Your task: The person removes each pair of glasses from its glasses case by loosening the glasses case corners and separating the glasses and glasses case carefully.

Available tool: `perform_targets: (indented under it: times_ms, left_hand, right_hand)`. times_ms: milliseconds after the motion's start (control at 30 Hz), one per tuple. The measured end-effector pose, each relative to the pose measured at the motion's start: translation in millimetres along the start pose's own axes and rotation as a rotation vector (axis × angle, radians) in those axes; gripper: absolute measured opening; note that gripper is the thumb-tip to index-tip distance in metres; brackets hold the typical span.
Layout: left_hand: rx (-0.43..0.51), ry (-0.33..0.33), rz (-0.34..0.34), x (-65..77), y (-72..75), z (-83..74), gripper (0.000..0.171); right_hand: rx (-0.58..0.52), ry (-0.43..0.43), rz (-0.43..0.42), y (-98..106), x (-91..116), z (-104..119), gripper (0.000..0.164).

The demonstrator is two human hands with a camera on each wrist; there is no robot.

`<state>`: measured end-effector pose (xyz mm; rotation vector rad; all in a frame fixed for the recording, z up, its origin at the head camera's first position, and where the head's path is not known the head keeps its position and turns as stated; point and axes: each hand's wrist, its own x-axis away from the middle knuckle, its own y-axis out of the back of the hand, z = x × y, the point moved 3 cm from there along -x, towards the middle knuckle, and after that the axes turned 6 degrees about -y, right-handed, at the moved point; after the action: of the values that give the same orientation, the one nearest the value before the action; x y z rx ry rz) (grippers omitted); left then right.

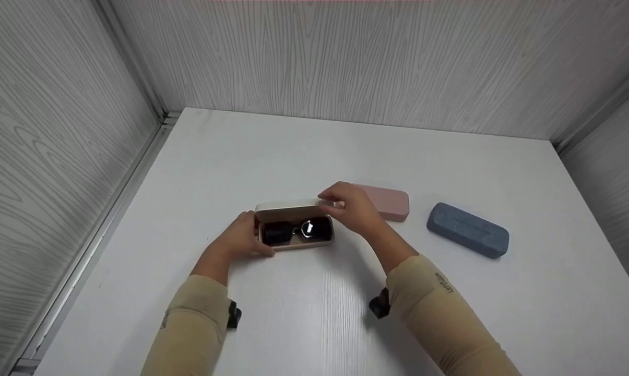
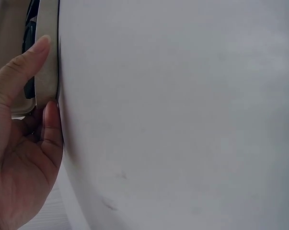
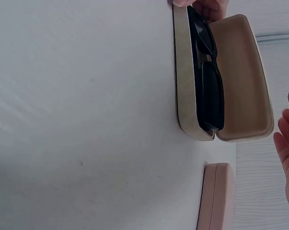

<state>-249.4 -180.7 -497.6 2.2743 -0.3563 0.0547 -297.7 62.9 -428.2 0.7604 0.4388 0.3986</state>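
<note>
A cream eyeglass case (image 1: 299, 246) stands with its lid (image 3: 244, 79) raised, its tan lining showing. Inside lie dark sunglasses (image 1: 277, 233), folded, lenses facing the person. My left hand (image 1: 239, 236) grips the case's left end; the left wrist view shows the thumb (image 2: 40, 45) over the front wall and the fingers bent at the end. By the lid's right upper corner is my right hand (image 1: 357, 210). Its fingers (image 3: 288, 132) are loosely bent in the right wrist view, with a gap between them and the lid, holding nothing.
A pink case (image 1: 392, 202), closed, lies behind my right hand and is partly covered by it. Farther right, a closed blue case (image 1: 468, 230) sits at an angle. Wood-grain panels (image 1: 314, 57) border the white table (image 1: 304, 313) at the back and sides.
</note>
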Motion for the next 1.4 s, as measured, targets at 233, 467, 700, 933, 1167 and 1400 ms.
perform_targets:
  times_ms: [233, 467, 700, 933, 1167, 1400]
  left_hand:
    - [0.013, 0.007, 0.006, 1.1, -0.7, 0.5, 0.094]
    - [0.012, -0.022, 0.004, -0.2, -1.7, 1.0, 0.093]
    - [0.012, -0.053, 0.009, -3.5, -2.5, -2.0, 0.09]
    - [0.029, -0.036, 0.007, 0.8, 0.7, 2.1, 0.09]
    - [0.058, -0.05, 0.001, 3.6, 1.8, 5.3, 0.092]
    - [0.066, -0.102, 0.013, -3.2, -1.3, 0.7, 0.089]
  right_hand:
    - [0.011, 0.11, 0.063, -15, 13, 11, 0.018]
    - [0.189, 0.124, 0.158, -40, 19, 16, 0.025]
    - [0.345, 0.083, 0.151, -55, 18, 15, 0.026]
    - [0.479, 0.0, 0.19, -68, 13, 16, 0.027]
    - [0.605, 0.007, 0.236, -76, 10, 20, 0.031]
    - [0.646, 0.009, 0.242, -73, 12, 17, 0.026]
